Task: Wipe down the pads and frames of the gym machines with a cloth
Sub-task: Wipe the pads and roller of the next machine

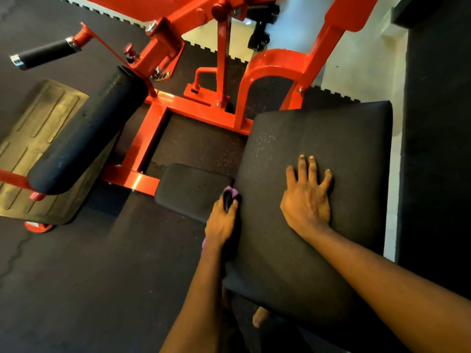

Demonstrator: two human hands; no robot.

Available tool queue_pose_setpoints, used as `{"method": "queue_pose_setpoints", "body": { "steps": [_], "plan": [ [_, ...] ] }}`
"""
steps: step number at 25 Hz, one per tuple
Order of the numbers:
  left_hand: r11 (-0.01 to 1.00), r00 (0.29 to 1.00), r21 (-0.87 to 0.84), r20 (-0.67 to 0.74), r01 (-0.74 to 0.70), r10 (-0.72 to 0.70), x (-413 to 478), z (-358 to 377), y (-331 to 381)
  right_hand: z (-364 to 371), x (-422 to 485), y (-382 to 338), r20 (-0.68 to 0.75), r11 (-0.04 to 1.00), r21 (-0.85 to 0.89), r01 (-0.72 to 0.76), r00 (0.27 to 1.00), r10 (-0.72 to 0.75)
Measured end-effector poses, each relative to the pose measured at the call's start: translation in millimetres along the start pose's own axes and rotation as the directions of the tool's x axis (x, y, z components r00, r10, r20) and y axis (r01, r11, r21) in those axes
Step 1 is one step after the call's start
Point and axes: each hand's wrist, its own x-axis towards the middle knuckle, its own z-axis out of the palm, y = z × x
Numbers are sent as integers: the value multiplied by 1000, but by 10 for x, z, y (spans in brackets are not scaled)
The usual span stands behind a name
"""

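Observation:
A large black seat pad [328, 138] fills the right centre of the head view. My right hand [307, 200] rests flat on it, fingers spread. My left hand [221, 222] grips a bunched purple and black cloth [229, 196] against the pad's left edge. A smaller black pad [187, 189] sits just left of the cloth. The machine's red frame [201, 110] runs behind and to the left, carrying a long black roller pad [89, 131].
A black-grip handle [43, 56] sticks out at the upper left. A tan ribbed footplate [30, 154] lies under the roller. Dark rubber floor mats [89, 276] cover the ground. A black upright pad or wall [438, 149] stands at the right.

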Motion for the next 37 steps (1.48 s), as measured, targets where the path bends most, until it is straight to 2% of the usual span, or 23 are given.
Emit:
{"method": "queue_pose_setpoints", "body": {
  "steps": [2,3,5,6,9,14,16,19,22,25,29,31,34,37],
  "plan": [
    [1000,1000,-7,3,-5,5,361,-17,321,-12,2,-5,1,1000,6,-3,1000,3],
    [994,999,97,-14,-50,51,425,44,485,-9,-10,-16,0,1000,20,-7,1000,7],
    [916,974,348,-37,-198,224,268,243,732,-23,18,43,-32,995,98,-4,999,7],
    [879,957,403,-27,-255,290,103,331,780,-57,95,128,-67,987,162,3,998,8],
    [890,957,367,9,-272,290,-104,391,741,-163,585,544,-163,968,251,-30,984,73],
    [912,976,349,107,-215,188,844,326,1208,-27,1018,707,-56,996,16,-83,995,84],
    [942,984,288,97,-174,152,1093,302,1401,-12,1000,654,-78,996,9,-93,993,94],
    [964,986,211,32,-165,162,925,337,1330,-24,998,666,-94,994,11,-111,989,112],
    [915,960,291,47,-278,277,463,319,956,-41,986,645,-95,994,23,-111,989,112],
    [895,959,345,72,-283,275,381,309,851,-48,991,645,-102,994,22,-108,989,109],
    [874,969,427,22,-231,245,771,431,1264,-39,1001,625,-86,993,17,-117,989,118],
    [895,972,389,12,-219,233,1206,495,1608,-27,1009,630,-88,992,27,-123,988,125],
    [892,964,365,106,-267,245,1698,495,2076,-36,1007,629,-96,992,35,-118,988,121],
    [882,951,358,139,-307,275,1587,476,2017,-35,999,633,-100,992,40,-117,988,120]
  ]
}}
